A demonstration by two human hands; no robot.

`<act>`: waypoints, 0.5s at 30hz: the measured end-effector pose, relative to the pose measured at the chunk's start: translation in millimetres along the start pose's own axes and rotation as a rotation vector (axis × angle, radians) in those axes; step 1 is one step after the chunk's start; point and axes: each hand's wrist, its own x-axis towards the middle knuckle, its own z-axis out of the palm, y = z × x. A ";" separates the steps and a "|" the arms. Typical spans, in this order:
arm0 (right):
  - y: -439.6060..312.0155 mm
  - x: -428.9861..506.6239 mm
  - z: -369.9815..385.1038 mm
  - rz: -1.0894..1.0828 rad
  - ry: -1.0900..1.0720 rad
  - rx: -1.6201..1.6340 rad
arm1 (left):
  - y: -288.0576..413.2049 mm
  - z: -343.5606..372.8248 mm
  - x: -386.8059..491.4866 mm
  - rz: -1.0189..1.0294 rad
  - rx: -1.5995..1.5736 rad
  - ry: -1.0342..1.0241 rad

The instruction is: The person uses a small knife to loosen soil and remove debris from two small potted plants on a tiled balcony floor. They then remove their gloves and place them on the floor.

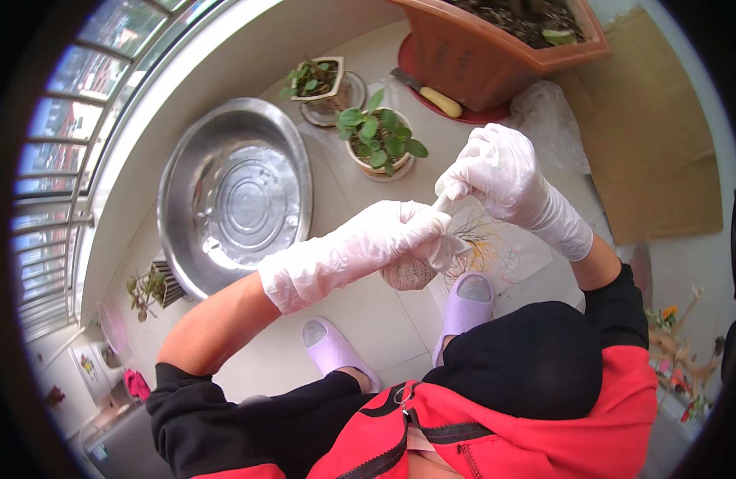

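Note:
Both of my hands wear white disposable gloves. My left hand (404, 230) pinches a pale strip of cloth or film, and a round speckled pinkish bundle (408, 274) hangs just below its fingers. My right hand (493, 170), higher and to the right, grips the other end of the strip (442, 203), which is stretched between the two hands. Thin brown and yellow root-like strands (478, 242) show beyond and below the hands, over a sheet on the floor. Whether they join the bundle cannot be told.
A large metal basin (248, 191) lies at left. Two small potted plants (383, 141) (320, 78) stand beyond my hands. A big terracotta-coloured planter (481, 60) has a yellow-handled tool (441, 102) on its red saucer. Cardboard (661, 149) and clear plastic (550, 123) lie right.

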 end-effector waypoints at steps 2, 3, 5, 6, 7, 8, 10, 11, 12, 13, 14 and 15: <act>-5.2 36.2 14.6 -0.138 -0.014 0.116 | 9.9 -2.4 -40.3 -0.028 -0.057 0.034; -11.9 58.4 27.3 -0.182 0.043 0.224 | 11.3 -2.0 -66.7 -0.074 -0.092 0.087; -28.1 104.9 43.4 -0.302 0.065 0.343 | 12.9 0.9 -116.4 -0.028 -0.017 0.263; -37.9 128.3 47.6 -0.348 0.033 0.349 | 16.6 -3.8 -135.6 -0.027 -0.012 0.359; -47.8 151.2 48.3 -0.399 0.028 0.354 | 20.1 -8.7 -155.8 0.048 -0.015 0.410; -60.4 172.8 48.7 -0.464 -0.002 0.343 | 20.3 -9.8 -177.7 0.166 0.000 0.503; -85.1 213.5 49.4 -0.591 -0.076 0.276 | 21.5 -17.9 -214.6 0.320 0.093 0.629; -97.7 230.8 49.1 -0.651 -0.093 0.241 | 17.3 -19.4 -229.3 0.333 0.104 0.662; -110.6 244.2 50.8 -0.694 -0.072 0.259 | 10.6 -20.1 -240.9 0.441 0.114 0.673; -124.9 254.5 55.1 -0.713 -0.064 0.276 | 2.1 -21.0 -254.8 0.470 0.101 0.723; -139.6 261.8 59.6 -0.719 -0.071 0.282 | -9.5 -21.8 -271.8 0.515 0.059 0.678; -156.5 266.2 63.1 -0.746 -0.038 0.333 | -21.9 -21.9 -287.4 0.552 0.025 0.627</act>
